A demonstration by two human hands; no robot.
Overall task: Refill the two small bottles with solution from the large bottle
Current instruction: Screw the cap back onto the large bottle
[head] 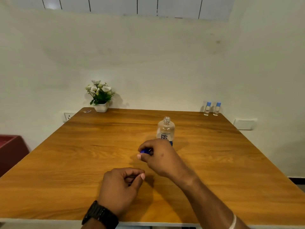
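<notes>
Trouble most likely from the uncapped large clear plastic bottle with the white-and-blue label, standing upright just beyond the knuckles of the right hand with bare threads at the neck and solution showing only in the lower part; one careless sweep of that wrist backward and over it goes, spilling across the wooden table. Right fingers curled round a small dark blue screw cap, thumb underneath, cap held low over the board and apparently on its way down; set on its edge, liable to roll off and get lost. Left hand, with a black watch at the wrist, nearer than the right fingertips, loosely curled with thumb against forefinger; nothing visible in the pinch, though too shadowed inside to say for certain. Two small clear bottles with light blue caps side by side far beyond the fingers at the right back corner, caps on, well apart from both hands. Long reach past the open neck to fetch them another chance for a knock. Small mouths likely to mean drips if poured fast.
</notes>
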